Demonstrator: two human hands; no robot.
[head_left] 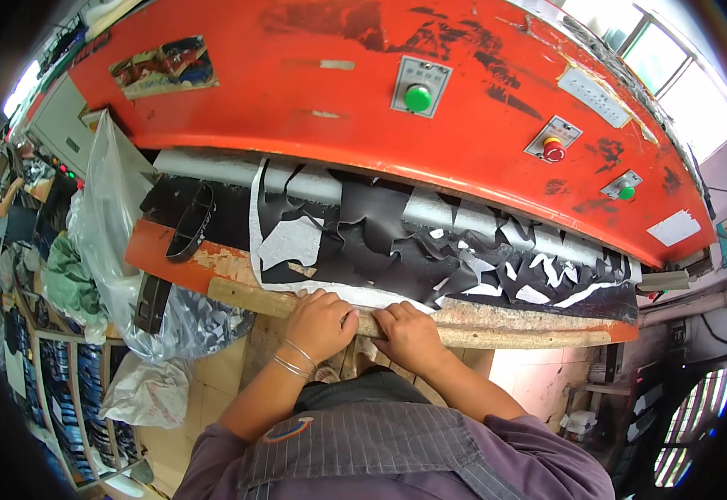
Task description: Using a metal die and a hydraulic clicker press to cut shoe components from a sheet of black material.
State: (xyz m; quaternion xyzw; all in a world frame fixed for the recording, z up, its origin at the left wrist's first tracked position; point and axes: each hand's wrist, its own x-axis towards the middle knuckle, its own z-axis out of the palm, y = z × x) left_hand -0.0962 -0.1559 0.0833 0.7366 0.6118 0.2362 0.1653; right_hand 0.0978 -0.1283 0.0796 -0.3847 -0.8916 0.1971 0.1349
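A dark brown, leather-like sheet [372, 242] with a white underside lies rumpled on the bed of a red machine, full of cut-out holes and torn strips. Along its near side runs a white edge [363, 295]. My left hand [320, 323], with bangles at the wrist, is closed on that edge near its middle, fingers curled over it. Just to the right, my right hand [407, 332] grips the same edge with bent fingers. The fingertips of both hands are partly hidden. A wooden strip [497, 336] fronts the bed beneath my hands.
A red machine beam [297, 92] spans above the sheet, bearing green buttons [417, 98] and a red knob [553, 150]. A black oblong cutting die [192, 223] rests at the bed's left. Clear plastic bags [113, 208] hang at left, above a rack [72, 400].
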